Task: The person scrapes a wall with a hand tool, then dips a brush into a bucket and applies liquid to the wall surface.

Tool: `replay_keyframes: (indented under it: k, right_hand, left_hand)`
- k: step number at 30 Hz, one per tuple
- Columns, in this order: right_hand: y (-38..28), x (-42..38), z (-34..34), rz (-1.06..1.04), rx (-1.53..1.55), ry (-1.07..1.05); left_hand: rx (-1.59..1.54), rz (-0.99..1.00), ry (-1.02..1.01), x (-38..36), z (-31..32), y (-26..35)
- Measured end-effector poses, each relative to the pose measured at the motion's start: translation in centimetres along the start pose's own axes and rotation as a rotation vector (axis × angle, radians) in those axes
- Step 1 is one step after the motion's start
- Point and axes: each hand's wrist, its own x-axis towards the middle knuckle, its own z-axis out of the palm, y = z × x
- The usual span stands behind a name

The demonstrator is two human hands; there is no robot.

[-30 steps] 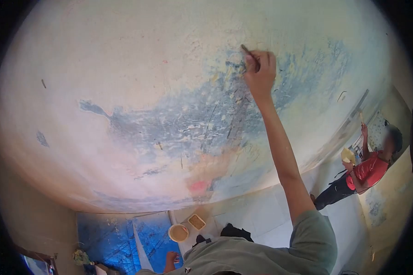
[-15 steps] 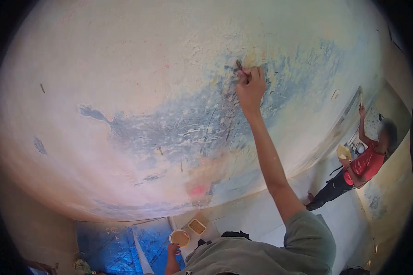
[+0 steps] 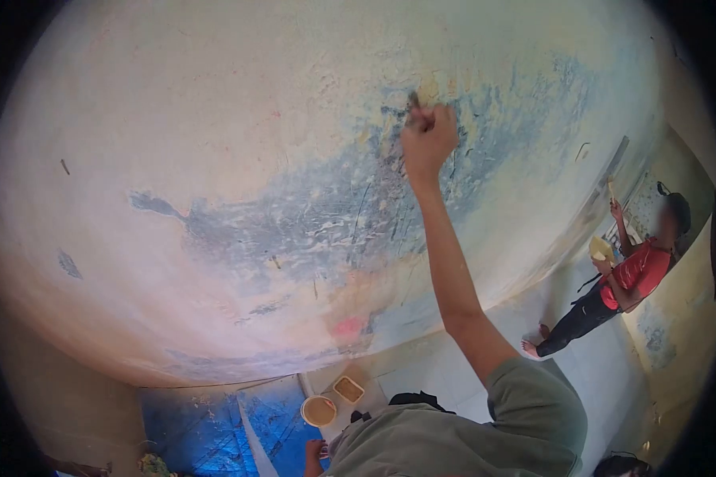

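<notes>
My right hand [image 3: 429,143] is raised against the wall [image 3: 239,119], closed around a small dark-tipped hand tool [image 3: 413,100]. Motion blur and my fingers hide most of the tool, so its exact kind does not show. Its tip is at the upper edge of a rough grey-blue patch [image 3: 294,215] where the paint has come away. Low at the bottom of the view, my left hand [image 3: 317,450] hangs with curled fingers, close to a round tub [image 3: 319,411] of beige-brown material. What those fingers hold, if anything, cannot be made out.
A rectangular tray [image 3: 348,389] with brownish contents stands beside the tub. Blue sheeting [image 3: 191,433] covers part of the floor. To the right, a person in a red shirt [image 3: 643,274] holds a light-coloured tool [image 3: 611,189] to the wall and a yellowish container [image 3: 601,249].
My right hand has shifted slightly up and left on the wall with the tool. My left hand is lower, farther from the tub. The other person's raised hand has come down a little.
</notes>
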Motion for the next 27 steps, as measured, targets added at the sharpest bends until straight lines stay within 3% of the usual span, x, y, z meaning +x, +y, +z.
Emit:
replay_keyframes:
  k: [4,6,9,13,14,16,17,20,23,27]
  right_hand:
    - [-0.8,4.2,0.7,0.038,0.093,0.103]
    - [-0.9,3.4,0.5,0.175,0.137,0.072]
    - [-0.1,-2.3,-0.9,-0.026,0.010,-0.078]
    - [0.5,0.2,-1.4,-0.196,-0.106,-0.122]
    - [0.4,1.7,-0.9,-0.191,-0.104,-0.124]
    - [0.6,4.2,0.5,-0.136,-0.091,0.068]
    - [0.5,4.5,0.8,-0.062,0.032,0.066]
    - [0.6,0.9,0.0,-0.001,-0.022,0.029]
    - [1.2,-6.1,-2.1,-0.039,-0.095,-0.173]
    - [1.5,-1.4,-1.4,-0.191,-0.180,-0.055]
  left_hand:
    - [-0.040,0.068,-0.049,-0.1,-0.6,-0.2]
    - [-0.041,0.057,-0.056,-0.4,-0.4,0.3]
    - [-0.058,0.049,-0.034,-0.4,-0.5,0.4]
    - [-0.101,0.076,0.003,0.7,0.2,1.9]
    - [-0.109,0.119,-0.005,0.6,0.5,2.3]
    - [-0.071,0.125,-0.014,0.8,0.6,2.8]
    - [-0.031,0.131,-0.027,0.9,0.6,2.8]
    - [-0.052,0.102,-0.014,2.3,0.6,2.1]
    - [-0.076,0.061,-0.002,2.2,1.1,1.3]
    - [0.032,0.139,0.024,-0.1,1.4,0.9]
